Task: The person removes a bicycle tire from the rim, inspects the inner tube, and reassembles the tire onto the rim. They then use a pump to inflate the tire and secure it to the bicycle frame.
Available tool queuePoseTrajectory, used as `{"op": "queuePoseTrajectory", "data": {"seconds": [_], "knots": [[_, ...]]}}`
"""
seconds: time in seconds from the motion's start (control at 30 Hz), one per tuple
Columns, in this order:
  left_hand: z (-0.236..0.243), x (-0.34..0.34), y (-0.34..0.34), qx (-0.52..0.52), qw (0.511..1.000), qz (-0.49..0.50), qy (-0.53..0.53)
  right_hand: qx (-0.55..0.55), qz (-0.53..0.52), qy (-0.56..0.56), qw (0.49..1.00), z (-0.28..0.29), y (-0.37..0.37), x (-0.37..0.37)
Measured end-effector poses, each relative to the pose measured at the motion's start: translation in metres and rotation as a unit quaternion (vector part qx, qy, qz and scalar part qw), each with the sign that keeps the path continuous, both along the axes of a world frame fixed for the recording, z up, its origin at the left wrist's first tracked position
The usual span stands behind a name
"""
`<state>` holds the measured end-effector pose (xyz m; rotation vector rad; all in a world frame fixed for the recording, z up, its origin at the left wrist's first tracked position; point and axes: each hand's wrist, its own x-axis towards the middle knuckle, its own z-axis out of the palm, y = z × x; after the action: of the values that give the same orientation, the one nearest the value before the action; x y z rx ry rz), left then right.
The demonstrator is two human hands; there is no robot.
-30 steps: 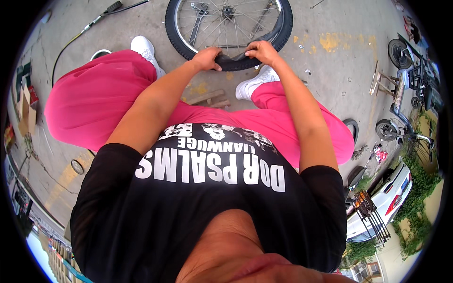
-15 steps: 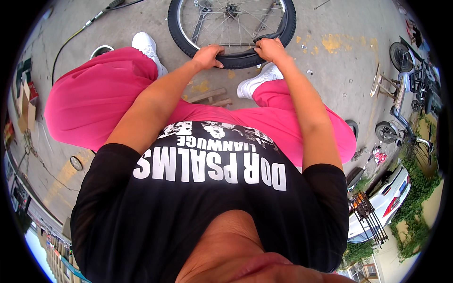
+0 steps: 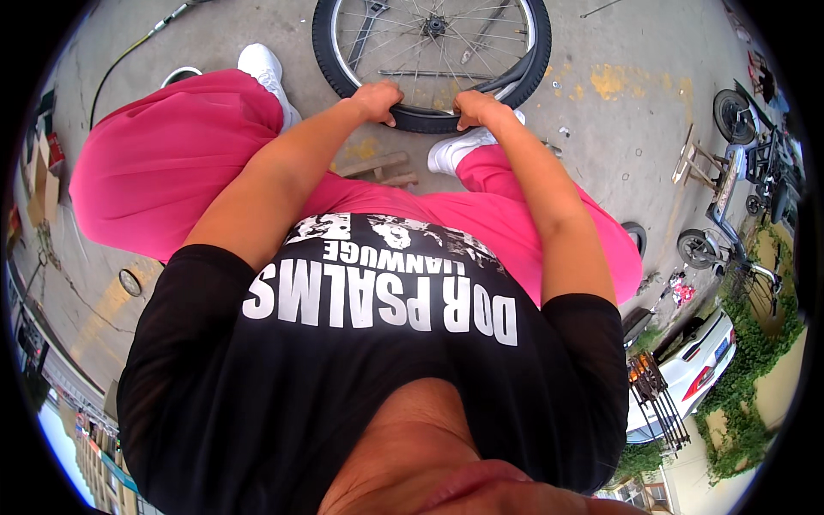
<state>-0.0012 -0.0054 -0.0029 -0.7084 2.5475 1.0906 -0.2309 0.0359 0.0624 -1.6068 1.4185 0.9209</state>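
Observation:
A spoked bicycle wheel [image 3: 436, 27] with a black tyre [image 3: 541, 56] lies on the ground between my feet, its far side cut off by the picture's edge. My left hand [image 3: 376, 102] grips the tyre's near edge, fingers curled over the inner side and thumb below. A short way to the right, my right hand [image 3: 481, 110] is closed on the same edge. Along the near right, a black band of rubber sits loose inside the rim; I cannot tell whether it is tyre edge or inner tube. Through the spokes show a wrench [image 3: 367, 30] and a thin dark rod [image 3: 421, 74].
A wooden stool or block [image 3: 378, 165] is under me. At the upper left lies an air hose [image 3: 137, 53]. A small ring [image 3: 130, 282] and a cardboard box [image 3: 41, 184] are on the left. A scooter [image 3: 730, 193] and a white car [image 3: 699, 369] stand at right.
My right hand has slid left along the tyre, closer to my left hand. The wheel sits slightly lower and further right in the picture. The black rubber near the right hand lies lower inside the rim.

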Motion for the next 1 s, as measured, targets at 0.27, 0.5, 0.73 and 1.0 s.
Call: {"op": "queuePoseTrajectory", "data": {"seconds": [0.27, 0.5, 0.73, 1.0], "knots": [[0.004, -0.001, 0.015, -0.062, 0.989, -0.008, 0.130, -0.094, 0.027, -0.025, 0.995, 0.001, 0.015, -0.006], [-0.008, -0.006, 0.011, -0.010, 0.993, -0.002, 0.114, -0.111, 0.029, -0.029, 0.993, 0.004, 0.014, -0.009], [0.004, -0.017, 0.012, 0.048, 0.997, -0.010, 0.067, -0.024, 0.028, 0.018, 0.999, 0.010, 0.000, -0.005], [0.007, -0.031, 0.008, 0.065, 0.996, -0.059, -0.014, -0.167, 0.047, -0.034, 0.984, 0.009, 0.022, -0.012]]}}
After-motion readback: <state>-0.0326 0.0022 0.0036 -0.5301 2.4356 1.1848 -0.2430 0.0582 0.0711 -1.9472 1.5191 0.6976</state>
